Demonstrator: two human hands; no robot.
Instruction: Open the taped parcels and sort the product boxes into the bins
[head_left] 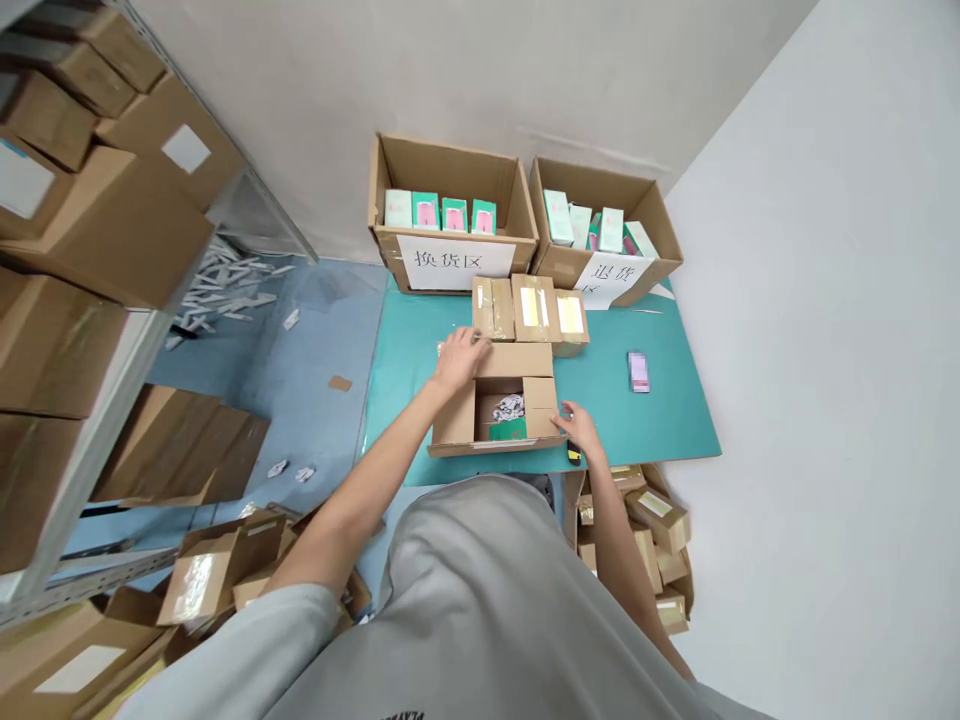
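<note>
An opened cardboard box (454,420) sits at the front of the table with its flaps spread. Inside it lie crumpled printed paper (509,407) and a flat green item (508,430). My left hand (460,360) is at the box's back left corner, its curled fingers on the back flap. At the right side, my right hand (579,427) has its thumb and fingers at the edge of the right flap. Just below that hand lies a yellow and black box cutter (574,453), not held.
Three small taped boxes (534,308) stand behind the open one. Two large labelled cartons (390,240) (547,262) at the back hold white and green packages. A phone (638,372) lies on the green tabletop (667,420). Shelves with boxes (97,220) line the left; boxes (656,505) fill a carton below right.
</note>
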